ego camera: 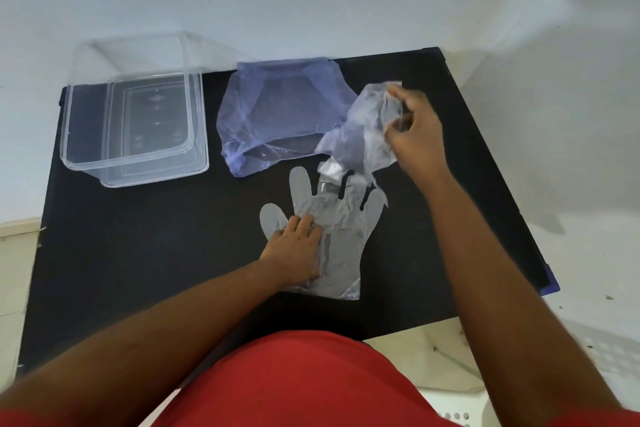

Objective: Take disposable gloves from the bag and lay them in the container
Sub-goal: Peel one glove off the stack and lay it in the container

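Note:
A bluish see-through bag [277, 114] lies at the back middle of the black table [138, 270]. A clear disposable glove [343, 239] lies flat in front of it, fingers pointing away from me. My left hand [294, 250] presses flat on the glove's palm and cuff area. My right hand [415, 135] is raised to the right of the bag, pinching a second crumpled clear glove [363, 128] that hangs over the flat glove's fingertips. The clear plastic container [86, 149] stands empty at the back left.
White walls rise behind and to the right of the table. The table's right edge carries a blue corner piece [550, 284]. My red shirt [294, 381] fills the bottom of the view. A white perforated object [457, 412] sits low at the bottom right.

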